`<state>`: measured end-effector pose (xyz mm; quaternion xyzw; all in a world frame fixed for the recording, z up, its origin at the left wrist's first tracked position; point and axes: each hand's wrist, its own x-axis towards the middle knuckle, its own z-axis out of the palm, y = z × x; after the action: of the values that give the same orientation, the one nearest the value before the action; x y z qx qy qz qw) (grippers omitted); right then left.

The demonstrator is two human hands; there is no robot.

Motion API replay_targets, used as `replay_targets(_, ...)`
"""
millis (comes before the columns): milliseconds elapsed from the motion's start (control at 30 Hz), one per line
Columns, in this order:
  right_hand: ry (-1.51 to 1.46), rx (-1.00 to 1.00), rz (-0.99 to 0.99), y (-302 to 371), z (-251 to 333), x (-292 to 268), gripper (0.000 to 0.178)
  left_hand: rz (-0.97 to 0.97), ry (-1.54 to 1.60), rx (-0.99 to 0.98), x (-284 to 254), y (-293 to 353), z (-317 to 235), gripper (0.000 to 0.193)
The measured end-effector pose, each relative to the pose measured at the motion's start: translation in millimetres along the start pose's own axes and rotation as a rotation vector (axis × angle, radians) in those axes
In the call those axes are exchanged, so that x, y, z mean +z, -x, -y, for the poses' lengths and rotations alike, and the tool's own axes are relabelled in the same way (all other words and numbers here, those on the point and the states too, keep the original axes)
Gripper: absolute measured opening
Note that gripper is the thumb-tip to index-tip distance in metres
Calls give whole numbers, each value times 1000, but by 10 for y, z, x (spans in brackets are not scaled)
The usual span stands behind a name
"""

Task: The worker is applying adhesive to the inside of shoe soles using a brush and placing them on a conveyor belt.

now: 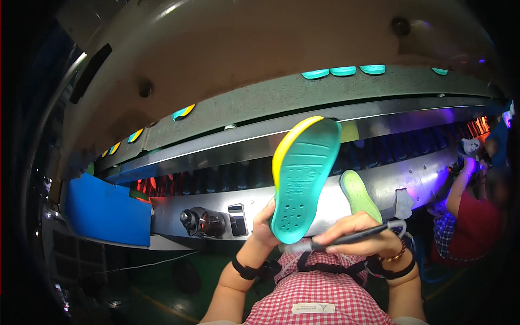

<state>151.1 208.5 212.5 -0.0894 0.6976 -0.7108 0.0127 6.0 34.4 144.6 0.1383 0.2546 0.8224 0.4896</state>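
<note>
A shoe sole [307, 179], teal with a yellow edge along one side, stands tilted up in front of me. My left hand [264, 223] is closed on its lower left edge. In my right hand [362, 234] is a slim black-handled brush [355, 236], held like a pen. Its pale end [297, 248] is blurred and lies just below the sole's rounded bottom; I cannot tell whether they touch. A grey curve, perhaps a cord, shows at the handle's other end. Beyond my right hand, a lime-green sole [359, 195] lies on the metal ledge.
On the ledge [168, 214] stand a dark-capped bottle [208, 222] and a phone [237, 219]. A white cloth [403, 203] lies right. Behind run dark rollers [216, 179] and a belt [244, 105] carrying several soles. A blue panel [108, 211] is left; a co-worker in red [474, 227] sits right.
</note>
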Motion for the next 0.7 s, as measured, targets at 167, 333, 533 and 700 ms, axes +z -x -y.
replay_targets(167,224,-131,42,-96,-81,-83,21,147,-99,-269,42,-109,-130,51)
replay_targets(333,229,-124,330,-52,133,-178,20,98,-80,-501,67,-93,-276,51)
replay_targets(533,401,-190,271,-29,186,-292,22,181,-483,-583,325,-173,-372,55)
replay_targets(700,484,-263,25,65,101,-353,26,127,-252,-620,130,-94,-446,61)
